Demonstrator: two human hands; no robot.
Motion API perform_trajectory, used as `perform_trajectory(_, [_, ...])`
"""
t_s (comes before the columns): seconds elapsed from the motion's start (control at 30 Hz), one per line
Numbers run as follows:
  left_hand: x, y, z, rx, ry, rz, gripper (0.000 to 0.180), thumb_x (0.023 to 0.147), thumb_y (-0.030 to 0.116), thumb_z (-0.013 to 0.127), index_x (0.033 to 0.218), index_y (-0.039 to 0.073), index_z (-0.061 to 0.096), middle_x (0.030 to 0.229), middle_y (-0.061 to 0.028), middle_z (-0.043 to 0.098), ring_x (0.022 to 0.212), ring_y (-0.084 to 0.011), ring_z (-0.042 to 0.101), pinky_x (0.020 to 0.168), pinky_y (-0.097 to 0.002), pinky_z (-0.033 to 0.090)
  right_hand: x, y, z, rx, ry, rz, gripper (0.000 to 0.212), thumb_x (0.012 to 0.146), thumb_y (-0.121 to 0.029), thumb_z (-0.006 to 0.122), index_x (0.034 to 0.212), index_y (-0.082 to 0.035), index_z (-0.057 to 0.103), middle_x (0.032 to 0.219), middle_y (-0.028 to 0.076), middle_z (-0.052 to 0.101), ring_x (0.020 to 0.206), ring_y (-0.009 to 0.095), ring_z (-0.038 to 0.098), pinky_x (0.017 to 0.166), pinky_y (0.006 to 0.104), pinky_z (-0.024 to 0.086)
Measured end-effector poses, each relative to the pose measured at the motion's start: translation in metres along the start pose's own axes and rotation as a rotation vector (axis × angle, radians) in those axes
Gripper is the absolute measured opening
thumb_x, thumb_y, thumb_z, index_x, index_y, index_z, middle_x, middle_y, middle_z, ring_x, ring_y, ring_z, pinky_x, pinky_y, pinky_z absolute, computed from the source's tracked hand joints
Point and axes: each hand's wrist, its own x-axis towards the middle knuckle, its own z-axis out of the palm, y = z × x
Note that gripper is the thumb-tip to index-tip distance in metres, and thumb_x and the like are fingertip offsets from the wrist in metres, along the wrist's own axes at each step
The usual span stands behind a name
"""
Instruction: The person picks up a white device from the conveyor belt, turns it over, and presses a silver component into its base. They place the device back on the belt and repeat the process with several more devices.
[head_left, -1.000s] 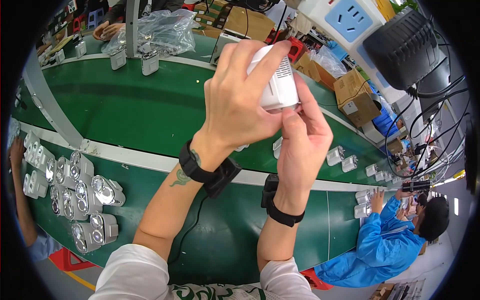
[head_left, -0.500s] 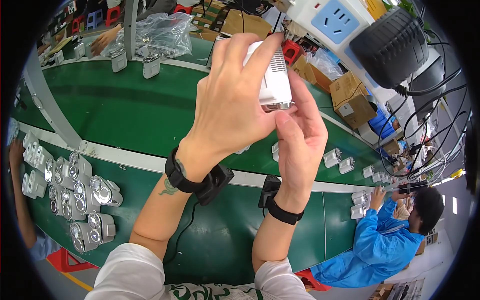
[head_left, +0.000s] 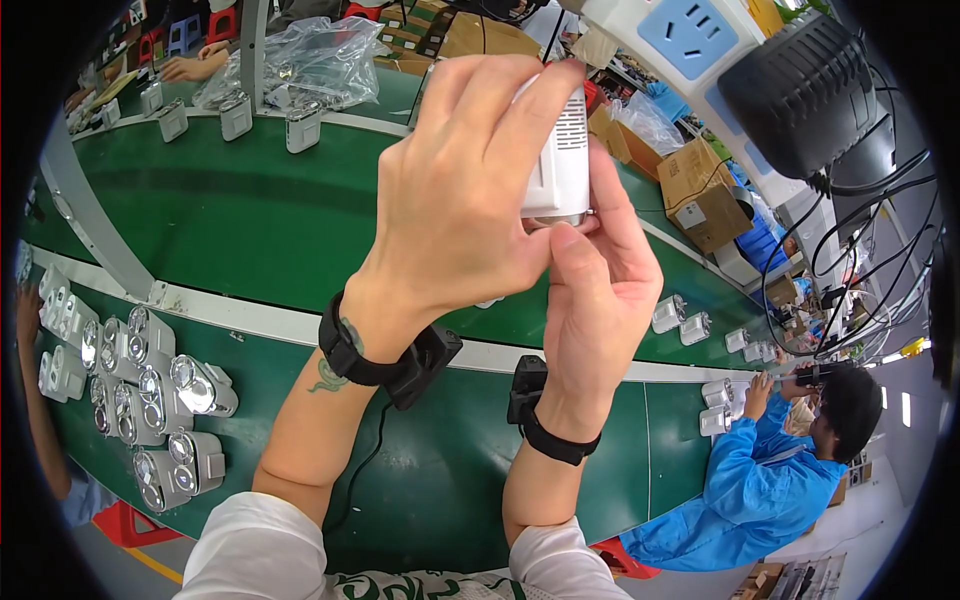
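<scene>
A white plastic box-shaped device (head_left: 560,180) with a slotted vent and a shiny rim at its lower end is held up in front of me, over the far green surface. My left hand (head_left: 455,180) wraps around it from the left, fingers bent over its top and side, hiding much of it. At the lower rim, my right hand (head_left: 605,275) pinches with thumb and fingertips, its other fingers resting behind the device's right side. Whatever the fingertips touch at the rim is partly hidden. Both wrists wear black straps with small black modules.
Several white units with round shiny lenses (head_left: 150,395) stand grouped at left on the green table (head_left: 440,470). More line the far strip beside a clear plastic bag (head_left: 320,60). A power strip (head_left: 690,45) with black adapters hangs upper right. A blue-clothed co-worker (head_left: 750,490) sits at right.
The held device has turned a little more upright, vent side showing more. Far left, a co-worker's hand has drawn back leftward, and another white unit now stands in the row there.
</scene>
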Motion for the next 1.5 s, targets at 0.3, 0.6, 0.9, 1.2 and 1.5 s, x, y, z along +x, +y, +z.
perform_trajectory(0.3, [-0.004, -0.001, 0.006, 0.006, 0.076, 0.049, 0.077, 0.053, 0.016, 0.079, 0.127, 0.007, 0.06, 0.112, -0.0112, 0.06, 0.097, -0.0343, 0.058, 0.075, -0.0381, 0.053, -0.002, -0.005, 0.009, -0.008, 0.093, -0.005, 0.055, 0.09, 0.006, 0.059, 0.142, 0.008, 0.044, 0.113, 0.008, 0.063, 0.096, 0.007, 0.058, 0.081, 0.0207, 0.047])
perform_trajectory(0.6, [-0.012, -0.023, 0.007, -0.367, -0.121, -0.718, 0.066, 0.072, 0.034, 0.082, 0.12, -0.004, 0.057, 0.116, -0.0163, 0.06, 0.103, -0.0268, 0.06, 0.07, -0.0314, 0.054, 0.017, 0.039, -0.003, -0.297, -0.014, -0.257, 0.083, 0.079, 0.0, 0.072, 0.151, -0.002, 0.031, 0.115, 0.018, 0.066, 0.106, 0.025, 0.065, 0.091, 0.0343, 0.051])
perform_trajectory(0.9, [-0.044, -0.194, 0.009, 0.23, -0.513, -1.056, 0.098, 0.071, 0.059, 0.078, 0.131, -0.013, 0.048, 0.127, -0.0281, 0.058, 0.114, -0.0361, 0.06, 0.087, -0.0424, 0.053, 0.012, 0.129, -0.038, -0.751, -0.378, 0.519, 0.083, 0.068, -0.012, 0.08, 0.138, -0.001, 0.038, 0.113, 0.018, 0.061, 0.101, 0.024, 0.063, 0.086, 0.0337, 0.051])
perform_trajectory(1.2, [-0.129, -0.369, 0.023, 0.525, -0.099, -0.746, 0.063, 0.069, 0.025, 0.079, 0.119, -0.008, 0.059, 0.109, -0.0254, 0.064, 0.103, -0.0398, 0.063, 0.09, -0.0434, 0.05, 0.0, 0.148, -0.057, -0.882, -0.481, 0.473, 0.101, 0.066, -0.019, 0.085, 0.148, 0.001, 0.029, 0.131, 0.026, 0.055, 0.124, 0.031, 0.055, 0.102, 0.0333, 0.044])
perform_trajectory(1.5, [-0.055, -0.199, 0.036, -0.337, -0.354, -0.712, 0.056, 0.069, 0.018, 0.085, 0.118, 0.0, 0.065, 0.094, -0.0035, 0.066, 0.082, -0.0115, 0.058, 0.074, -0.0273, 0.049, 0.018, 0.104, -0.025, -0.708, -0.095, 0.077, 0.107, 0.069, -0.022, 0.088, 0.151, 0.002, 0.023, 0.144, 0.027, 0.044, 0.134, 0.035, 0.046, 0.107, 0.0404, 0.042])
